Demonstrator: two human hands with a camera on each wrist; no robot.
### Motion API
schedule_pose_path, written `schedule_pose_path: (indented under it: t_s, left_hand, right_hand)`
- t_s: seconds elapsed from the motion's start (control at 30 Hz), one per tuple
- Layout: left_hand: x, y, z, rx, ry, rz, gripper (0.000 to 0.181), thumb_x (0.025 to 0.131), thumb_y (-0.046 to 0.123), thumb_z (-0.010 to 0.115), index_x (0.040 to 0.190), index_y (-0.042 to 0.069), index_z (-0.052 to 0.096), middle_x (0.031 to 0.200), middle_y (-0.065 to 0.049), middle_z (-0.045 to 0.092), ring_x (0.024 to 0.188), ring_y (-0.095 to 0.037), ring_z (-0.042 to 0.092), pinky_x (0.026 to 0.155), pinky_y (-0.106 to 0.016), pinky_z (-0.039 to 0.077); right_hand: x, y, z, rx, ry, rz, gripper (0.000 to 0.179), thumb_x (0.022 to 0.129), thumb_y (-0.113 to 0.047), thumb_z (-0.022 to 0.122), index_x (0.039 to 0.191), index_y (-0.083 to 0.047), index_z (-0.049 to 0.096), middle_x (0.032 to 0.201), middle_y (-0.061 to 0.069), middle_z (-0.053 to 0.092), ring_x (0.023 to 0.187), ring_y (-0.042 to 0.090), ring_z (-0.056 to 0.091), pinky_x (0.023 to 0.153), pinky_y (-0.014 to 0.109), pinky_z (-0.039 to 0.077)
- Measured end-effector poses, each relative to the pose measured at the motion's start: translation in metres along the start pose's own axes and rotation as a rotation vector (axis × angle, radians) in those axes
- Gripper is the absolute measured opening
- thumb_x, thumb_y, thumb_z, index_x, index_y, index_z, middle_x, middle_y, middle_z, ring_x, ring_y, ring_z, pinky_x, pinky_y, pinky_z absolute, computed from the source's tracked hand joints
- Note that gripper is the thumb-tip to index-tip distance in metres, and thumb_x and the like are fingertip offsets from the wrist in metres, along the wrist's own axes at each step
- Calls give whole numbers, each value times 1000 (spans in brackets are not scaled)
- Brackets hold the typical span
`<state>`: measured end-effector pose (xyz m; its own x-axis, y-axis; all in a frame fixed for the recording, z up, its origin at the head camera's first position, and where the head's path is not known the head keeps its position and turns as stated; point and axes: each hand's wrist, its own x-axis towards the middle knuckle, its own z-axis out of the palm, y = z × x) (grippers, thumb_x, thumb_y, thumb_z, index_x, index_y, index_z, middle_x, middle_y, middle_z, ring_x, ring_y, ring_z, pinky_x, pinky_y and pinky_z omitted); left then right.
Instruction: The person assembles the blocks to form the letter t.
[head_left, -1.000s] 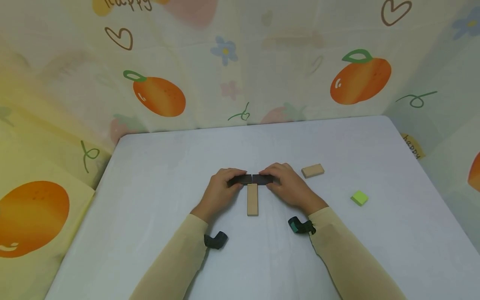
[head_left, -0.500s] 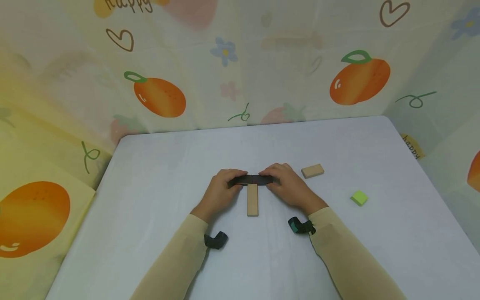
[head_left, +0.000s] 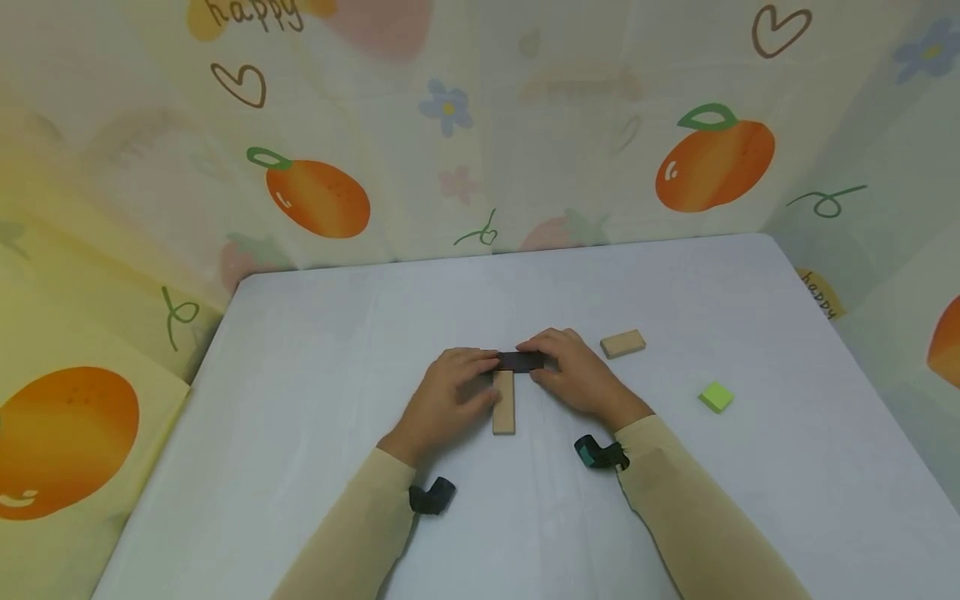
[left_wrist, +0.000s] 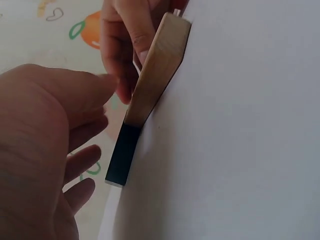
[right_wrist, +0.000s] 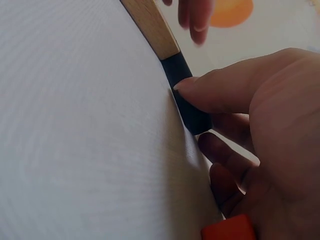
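Two dark flat blocks lie end to end across the middle of the white table; the right dark block (head_left: pixel 521 362) shows, while the left dark block (left_wrist: pixel 121 156) is mostly covered in the head view. A long wooden block (head_left: pixel 504 412) runs from them toward the person, forming a T. My right hand (head_left: pixel 577 379) pinches the right dark block between thumb and fingers, the thumb (right_wrist: pixel 215 95) on its near side. My left hand (head_left: pixel 444 400) hovers at the left end with fingers parted. Its thumb overlaps the wooden block in the head view, apart from the dark block in the left wrist view.
A shorter wooden block (head_left: pixel 622 343) lies beyond the right hand, and a lime-green block (head_left: pixel 716 397) farther right. Something red (right_wrist: pixel 230 228) shows at the bottom of the right wrist view. A patterned cloth (head_left: pixel 480 125) hangs behind the table.
The two dark blocks, slightly apart a second ago, came together. My left hand has since released the left dark block and spread, its thumb shifting toward the wooden block. The right hand stays.
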<state>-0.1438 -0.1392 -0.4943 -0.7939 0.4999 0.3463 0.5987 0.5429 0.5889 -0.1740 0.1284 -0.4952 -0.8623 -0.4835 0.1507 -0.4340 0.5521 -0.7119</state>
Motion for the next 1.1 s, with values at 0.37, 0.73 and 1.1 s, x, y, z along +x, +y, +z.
schedule_pose_path:
  t_s: [0.37, 0.73, 1.1]
  left_hand:
    - [-6, 11, 9, 68, -123, 71, 48, 105, 23, 78, 145, -1, 69, 157, -10, 59, 152, -31, 45, 125, -49, 35]
    - [-7, 12, 11, 100, -146, 24, 49, 107, 25, 76, 148, 2, 67, 160, -6, 56, 155, -26, 42, 126, -49, 33]
    - [-6, 16, 12, 97, -135, 9, 50, 106, 27, 77, 148, 1, 67, 159, -4, 57, 154, -26, 43, 126, -46, 33]
  right_hand:
    - [2, 4, 1, 73, 2, 26, 39, 107, -17, 74, 144, -11, 70, 139, 2, 67, 136, 27, 54, 116, 53, 43]
    - [0, 0, -9, 243, 76, 119, 41, 112, -34, 66, 147, -13, 69, 139, 1, 68, 120, 25, 65, 102, 52, 54]
    - [-4, -4, -28, 349, 136, 191, 52, 113, -48, 60, 151, -11, 65, 140, 3, 67, 117, 27, 63, 96, 51, 54]
